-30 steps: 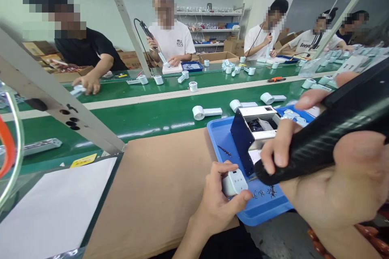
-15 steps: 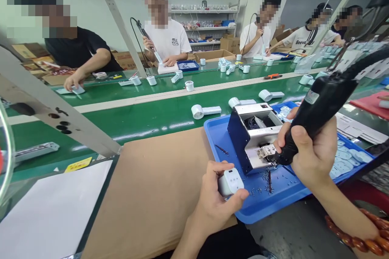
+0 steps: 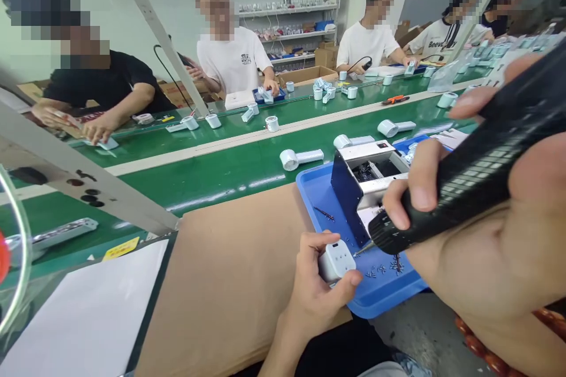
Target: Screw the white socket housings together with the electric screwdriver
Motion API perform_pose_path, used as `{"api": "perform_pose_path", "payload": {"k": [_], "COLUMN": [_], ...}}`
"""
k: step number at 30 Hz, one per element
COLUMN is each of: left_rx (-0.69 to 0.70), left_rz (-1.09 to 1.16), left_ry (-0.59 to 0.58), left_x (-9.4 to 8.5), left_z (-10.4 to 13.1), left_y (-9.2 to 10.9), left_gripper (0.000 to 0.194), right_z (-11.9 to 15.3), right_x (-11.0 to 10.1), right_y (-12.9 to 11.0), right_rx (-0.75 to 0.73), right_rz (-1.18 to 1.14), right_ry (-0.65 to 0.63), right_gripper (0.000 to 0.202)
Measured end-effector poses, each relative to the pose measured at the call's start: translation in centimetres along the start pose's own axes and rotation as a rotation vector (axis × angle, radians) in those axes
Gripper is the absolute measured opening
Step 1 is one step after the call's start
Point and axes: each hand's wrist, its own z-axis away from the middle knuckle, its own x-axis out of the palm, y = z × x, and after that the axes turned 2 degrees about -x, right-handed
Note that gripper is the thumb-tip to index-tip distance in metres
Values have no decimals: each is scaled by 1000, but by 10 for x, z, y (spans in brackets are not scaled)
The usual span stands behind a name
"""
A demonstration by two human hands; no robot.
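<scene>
Black screwdriver [image 3: 469, 177], moved off metal box [image 3: 375, 187], beside white casing [image 3: 338, 261]

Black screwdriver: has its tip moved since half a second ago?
Yes: against the white-topped box, the black screwdriver has moved left, its tip now beside the pale part.

Factory workshop, with green conveyor belt [image 3: 221, 171] and co-workers [image 3: 232, 62].
</scene>
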Motion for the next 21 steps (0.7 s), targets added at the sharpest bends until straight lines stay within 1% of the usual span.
{"api": "perform_pose_path", "payload": {"k": [3, 7, 10, 12, 14, 17, 19, 21], "left_rx": [14, 44, 52, 58, 62, 54, 57, 77], "left_rz": [-5, -2, 15, 13, -6, -33, -41, -36], "left_ry": [6, 7, -8, -10, -12, -19, -16, -12], "left_x": [0, 1, 3, 4, 4, 3, 3, 4], "left_z": [1, 0, 0, 0, 0, 1, 1, 0], "left_y": [1, 1, 0, 0, 1, 1, 1, 0], "left_gripper": [61, 59, 59, 59, 61, 64, 64, 60], "right_z": [4, 9, 12, 13, 14, 19, 21, 23], "right_x": [13, 36, 47, 49, 45, 38, 37, 38], "right_y": [-3, -9, -12, -13, -12, -5, 1, 7], "right_rx": [33, 109, 175, 207, 210, 154, 117, 100], "right_rz": [-9, 13, 41, 48, 47, 33, 21, 8], "right_ry": [-37, -90, -83, -76, -97, -159, -188, -194], "right_gripper": [44, 33, 33, 35, 37, 41, 52, 57]}}
